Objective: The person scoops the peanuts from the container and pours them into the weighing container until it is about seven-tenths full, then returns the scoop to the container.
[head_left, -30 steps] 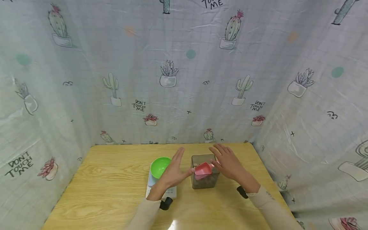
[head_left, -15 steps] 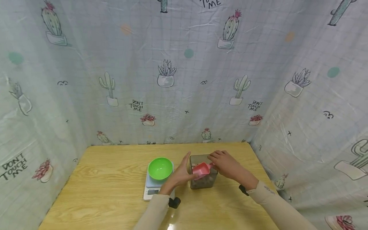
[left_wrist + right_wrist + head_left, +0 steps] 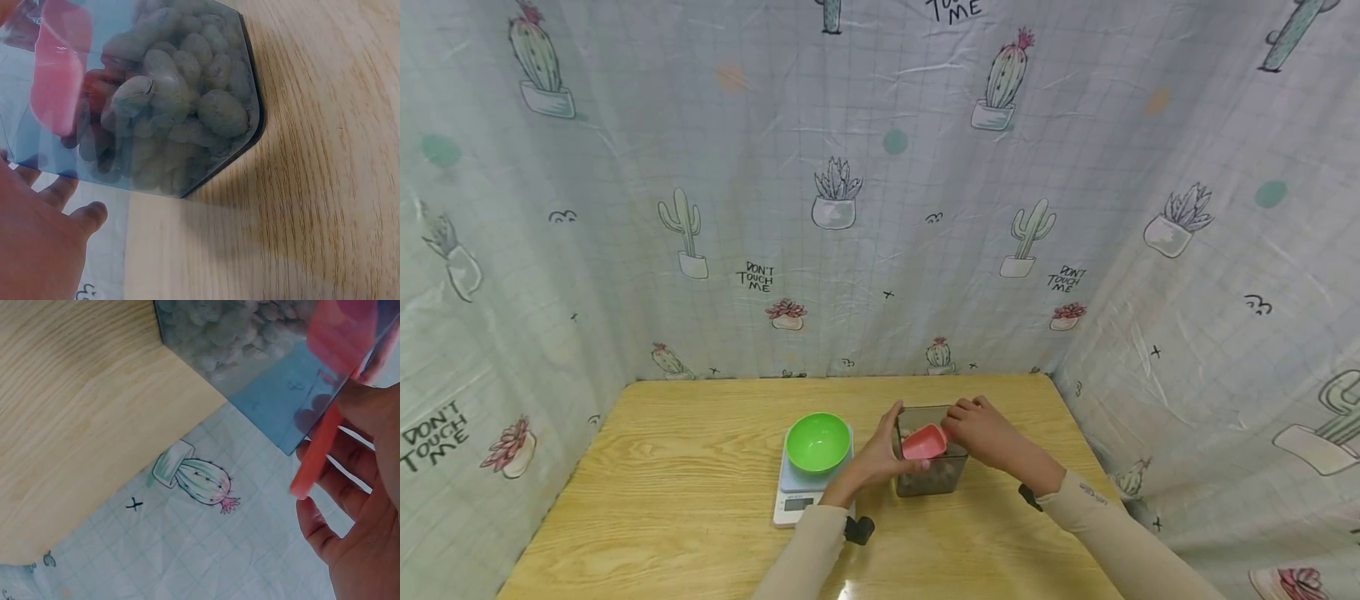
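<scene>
A clear grey square container [image 3: 934, 482] stands on the table, part full of brownish, rounded, nut-like pieces [image 3: 222, 114]. My left hand [image 3: 874, 460] grips it at its left side, thumb across the front and fingers along the left wall. A pink scoop [image 3: 925, 442] tilts inside the container, its bowl over the pieces and its handle toward the right rim. My right hand [image 3: 988, 435] holds the scoop by its handle [image 3: 315, 456], between thumb and fingers at the rim.
Left of the container, a bright green bowl [image 3: 817, 443] sits on a white kitchen scale [image 3: 786, 518], whose display is partly visible. The wooden table [image 3: 685, 483] backs onto a cactus-print curtain [image 3: 880, 250], which also hangs at both sides.
My right hand has come down from hovering open over the container and taken the scoop's handle. My left hand has moved right, off the green bowl, and onto the container's side.
</scene>
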`<state>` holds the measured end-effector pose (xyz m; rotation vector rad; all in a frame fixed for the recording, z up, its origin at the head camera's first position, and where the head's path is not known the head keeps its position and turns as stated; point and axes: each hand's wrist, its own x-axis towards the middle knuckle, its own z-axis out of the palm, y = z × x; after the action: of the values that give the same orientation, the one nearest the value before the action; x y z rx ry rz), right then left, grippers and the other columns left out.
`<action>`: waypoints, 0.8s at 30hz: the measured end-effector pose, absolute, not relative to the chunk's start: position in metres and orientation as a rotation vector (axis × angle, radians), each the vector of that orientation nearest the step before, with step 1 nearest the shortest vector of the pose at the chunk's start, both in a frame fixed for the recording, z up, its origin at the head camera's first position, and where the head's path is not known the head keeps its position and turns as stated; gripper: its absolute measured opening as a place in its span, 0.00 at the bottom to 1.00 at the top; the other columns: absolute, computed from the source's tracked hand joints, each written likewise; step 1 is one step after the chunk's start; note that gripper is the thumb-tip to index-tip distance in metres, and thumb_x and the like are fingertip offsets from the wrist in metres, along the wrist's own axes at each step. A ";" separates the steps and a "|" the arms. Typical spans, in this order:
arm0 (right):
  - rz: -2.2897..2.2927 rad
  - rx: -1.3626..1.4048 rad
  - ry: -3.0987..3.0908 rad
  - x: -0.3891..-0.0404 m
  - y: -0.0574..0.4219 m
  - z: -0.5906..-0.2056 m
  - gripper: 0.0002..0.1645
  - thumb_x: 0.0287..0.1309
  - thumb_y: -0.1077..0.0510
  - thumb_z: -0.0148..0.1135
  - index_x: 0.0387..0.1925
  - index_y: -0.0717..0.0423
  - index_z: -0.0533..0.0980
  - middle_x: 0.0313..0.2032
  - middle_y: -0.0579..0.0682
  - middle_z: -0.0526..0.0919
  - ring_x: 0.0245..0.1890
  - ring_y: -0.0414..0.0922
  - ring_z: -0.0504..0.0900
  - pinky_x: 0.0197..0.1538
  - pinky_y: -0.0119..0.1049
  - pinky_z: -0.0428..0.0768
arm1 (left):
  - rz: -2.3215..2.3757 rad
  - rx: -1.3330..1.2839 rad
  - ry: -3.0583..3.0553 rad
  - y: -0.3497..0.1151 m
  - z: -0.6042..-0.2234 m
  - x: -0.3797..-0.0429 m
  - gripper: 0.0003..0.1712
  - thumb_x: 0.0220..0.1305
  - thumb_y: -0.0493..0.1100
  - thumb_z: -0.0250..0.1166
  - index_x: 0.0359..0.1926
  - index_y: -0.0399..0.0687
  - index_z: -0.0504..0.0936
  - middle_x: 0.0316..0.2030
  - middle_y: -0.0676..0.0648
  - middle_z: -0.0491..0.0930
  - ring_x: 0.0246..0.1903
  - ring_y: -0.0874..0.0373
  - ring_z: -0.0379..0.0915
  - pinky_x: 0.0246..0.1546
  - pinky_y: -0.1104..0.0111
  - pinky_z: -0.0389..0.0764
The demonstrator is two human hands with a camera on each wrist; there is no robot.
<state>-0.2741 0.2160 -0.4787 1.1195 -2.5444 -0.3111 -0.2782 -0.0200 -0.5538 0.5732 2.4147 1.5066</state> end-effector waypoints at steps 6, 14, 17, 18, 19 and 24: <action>-0.308 1.133 -2.538 -0.275 0.216 -0.485 0.11 0.56 0.51 0.70 0.41 0.43 0.81 0.39 0.42 0.82 0.42 0.43 0.78 0.43 0.41 0.73 | 1.544 0.589 2.403 -0.020 -0.556 -0.280 0.65 0.48 0.66 0.73 0.78 0.67 0.40 0.78 0.45 0.45 0.74 0.41 0.51 0.66 0.43 0.65; -0.242 1.201 -2.612 -0.272 0.210 -0.475 0.12 0.62 0.56 0.65 0.47 0.50 0.77 0.43 0.46 0.83 0.43 0.45 0.80 0.42 0.42 0.79 | 1.510 0.587 2.449 -0.022 -0.556 -0.282 0.63 0.49 0.64 0.74 0.78 0.71 0.43 0.78 0.49 0.46 0.74 0.44 0.51 0.66 0.42 0.65; -0.292 1.186 -2.577 -0.272 0.211 -0.468 0.13 0.61 0.57 0.65 0.47 0.51 0.76 0.41 0.47 0.83 0.40 0.45 0.80 0.39 0.41 0.78 | 1.526 0.592 2.432 -0.022 -0.556 -0.281 0.62 0.51 0.63 0.73 0.77 0.72 0.42 0.78 0.50 0.45 0.75 0.44 0.51 0.66 0.42 0.65; -0.305 1.178 -2.567 -0.272 0.212 -0.465 0.13 0.62 0.57 0.65 0.48 0.50 0.76 0.41 0.47 0.83 0.40 0.45 0.80 0.39 0.40 0.78 | 1.533 0.593 2.425 -0.022 -0.556 -0.281 0.62 0.51 0.63 0.73 0.77 0.72 0.42 0.78 0.50 0.45 0.75 0.43 0.50 0.66 0.42 0.65; -0.314 1.174 -2.552 -0.272 0.213 -0.463 0.13 0.61 0.58 0.65 0.47 0.51 0.76 0.39 0.46 0.82 0.39 0.45 0.80 0.39 0.40 0.78 | 1.536 0.594 2.420 -0.022 -0.556 -0.281 0.62 0.51 0.63 0.73 0.77 0.72 0.42 0.78 0.50 0.45 0.75 0.44 0.50 0.66 0.42 0.64; -0.346 1.177 -2.482 -0.275 0.220 -0.453 0.12 0.63 0.56 0.63 0.47 0.52 0.77 0.37 0.47 0.80 0.37 0.44 0.79 0.39 0.39 0.77 | 1.531 0.587 2.415 -0.023 -0.556 -0.280 0.61 0.52 0.64 0.73 0.76 0.77 0.41 0.78 0.51 0.43 0.75 0.44 0.49 0.66 0.42 0.65</action>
<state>-0.2754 0.2204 -0.4530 1.1774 -2.4823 -0.3456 -0.2797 -0.0228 -0.5557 0.5871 2.4151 1.5307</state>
